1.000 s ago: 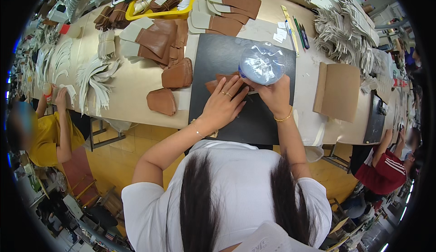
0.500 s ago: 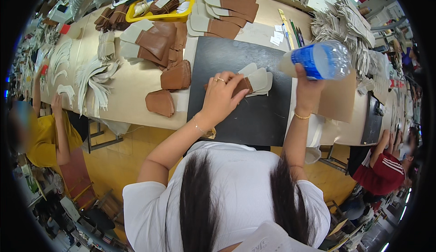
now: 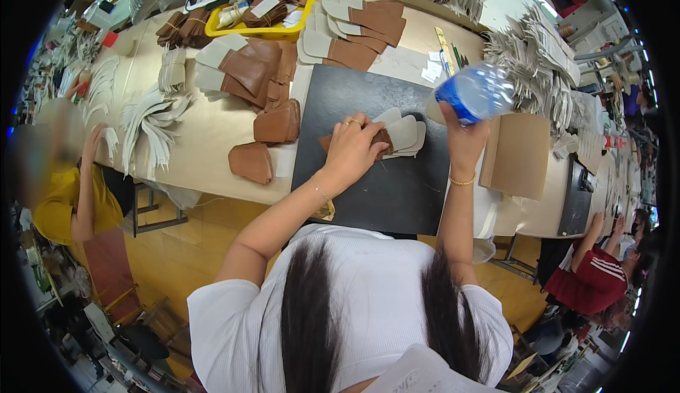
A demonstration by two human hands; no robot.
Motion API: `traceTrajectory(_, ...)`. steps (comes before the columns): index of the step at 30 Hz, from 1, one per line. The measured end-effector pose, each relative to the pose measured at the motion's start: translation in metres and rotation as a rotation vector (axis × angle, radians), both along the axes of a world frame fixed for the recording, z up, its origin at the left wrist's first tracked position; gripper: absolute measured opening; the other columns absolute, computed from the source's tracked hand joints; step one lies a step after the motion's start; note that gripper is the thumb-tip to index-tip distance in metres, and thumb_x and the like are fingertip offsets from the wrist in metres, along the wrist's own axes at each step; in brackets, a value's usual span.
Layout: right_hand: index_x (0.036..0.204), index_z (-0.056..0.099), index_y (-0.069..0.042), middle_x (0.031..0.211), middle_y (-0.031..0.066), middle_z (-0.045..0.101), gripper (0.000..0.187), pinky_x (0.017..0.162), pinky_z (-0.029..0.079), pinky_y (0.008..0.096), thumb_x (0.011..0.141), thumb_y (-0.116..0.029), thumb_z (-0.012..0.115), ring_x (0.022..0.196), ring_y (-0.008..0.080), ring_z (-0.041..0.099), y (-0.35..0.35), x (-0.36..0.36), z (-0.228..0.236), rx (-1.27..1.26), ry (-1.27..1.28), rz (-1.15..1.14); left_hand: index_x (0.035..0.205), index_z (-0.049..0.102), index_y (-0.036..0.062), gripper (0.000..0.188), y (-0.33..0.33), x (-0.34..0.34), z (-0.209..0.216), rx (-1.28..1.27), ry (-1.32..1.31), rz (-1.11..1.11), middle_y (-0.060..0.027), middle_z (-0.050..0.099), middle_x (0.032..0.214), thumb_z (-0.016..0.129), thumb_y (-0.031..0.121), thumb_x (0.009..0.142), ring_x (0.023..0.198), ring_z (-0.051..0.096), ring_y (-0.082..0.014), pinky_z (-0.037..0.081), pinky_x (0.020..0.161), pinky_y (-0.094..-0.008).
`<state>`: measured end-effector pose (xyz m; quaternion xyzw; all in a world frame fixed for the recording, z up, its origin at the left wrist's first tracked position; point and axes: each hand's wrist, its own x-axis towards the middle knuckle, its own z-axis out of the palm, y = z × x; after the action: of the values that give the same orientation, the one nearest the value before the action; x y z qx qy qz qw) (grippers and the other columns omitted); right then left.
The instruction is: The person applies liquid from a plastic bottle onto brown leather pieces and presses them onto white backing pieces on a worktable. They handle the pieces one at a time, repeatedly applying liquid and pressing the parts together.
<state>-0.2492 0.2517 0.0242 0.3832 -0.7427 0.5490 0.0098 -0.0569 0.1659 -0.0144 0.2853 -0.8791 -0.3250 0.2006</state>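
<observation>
My right hand [image 3: 463, 135] is closed round a clear plastic bottle [image 3: 473, 95] with a blue label. It is held tilted above the right edge of a black mat [image 3: 375, 193]. The bottle's left end looks pale and cloudy. Near the middle of the mat, my left hand [image 3: 349, 145] presses down on several brown leather pieces [image 3: 383, 140] with its fingers and thumb. Pale rounded tabs [image 3: 404, 132] fan out from these pieces toward the right. The palm and fingers hide part of the brown ends.
Left of the mat lie brown piece stacks [image 3: 250, 163] and fanned brown-and-pale pieces [image 3: 248, 71]. A yellow basket [image 3: 309, 12] stands behind. Bundled pale strips [image 3: 535, 53] and a cardboard sheet [image 3: 520, 158] are on the right. People in yellow [image 3: 74, 205] and red [image 3: 588, 280] sit at either side.
My right hand has moved left with the bottle, bringing it closer to the mat. My left hand stays on the leather pieces. The whole view has shifted slightly.
</observation>
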Motion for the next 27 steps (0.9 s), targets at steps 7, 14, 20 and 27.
traceTrajectory(7, 0.102, 0.065, 0.003, 0.097, 0.0133, 0.069, 0.043, 0.08, 0.05, 0.0334, 0.072, -0.021, 0.084, 0.086, 0.0224, 0.066, 0.013, 0.027, -0.005, 0.121, -0.045, 0.128, 0.108, 0.067, 0.0117, 0.032, 0.002, -0.002, 0.005, -0.015, -0.048, 0.001, -0.0091, 0.057, 0.1, 0.072, 0.02, 0.078, 0.098, 0.054, -0.0297, 0.04, 0.083, -0.0408)
traceTrajectory(14, 0.121, 0.054, 0.006, 0.114, 0.0147, 0.063, 0.053, 0.091, 0.046, 0.033, 0.081, -0.019, 0.078, 0.1, 0.0183, 0.06, 0.038, -0.004, -0.003, 0.01, 0.015, -0.119, 0.092, 0.064, 0.0095, 0.015, 0.0, 0.0, 0.007, 0.042, 0.026, -0.022, -0.0077, 0.06, 0.091, 0.07, 0.014, 0.079, 0.092, 0.057, -0.0297, 0.04, 0.08, -0.0403)
traceTrajectory(20, 0.124, 0.051, 0.006, 0.117, 0.0131, 0.06, 0.049, 0.094, 0.045, 0.0332, 0.086, -0.016, 0.073, 0.101, 0.019, 0.059, 0.051, -0.013, -0.002, -0.28, -0.119, -0.21, 0.092, 0.063, 0.0051, 0.017, -0.046, 0.012, 0.026, 0.648, 0.152, 0.074, -0.0048, 0.062, 0.076, 0.073, 0.013, 0.08, 0.071, 0.06, -0.0147, 0.047, 0.068, -0.0301)
traceTrajectory(27, 0.125, 0.05, 0.006, 0.114, 0.0116, 0.061, 0.049, 0.094, 0.046, 0.0322, 0.087, -0.015, 0.073, 0.1, 0.0174, 0.059, 0.065, -0.019, -0.004, -0.223, -0.151, -0.206, 0.118, 0.047, -0.0033, 0.049, -0.164, 0.079, 0.043, 0.772, 0.635, 0.541, -0.0079, 0.064, 0.074, 0.075, 0.008, 0.079, 0.054, 0.059, -0.0124, 0.047, 0.045, -0.0204)
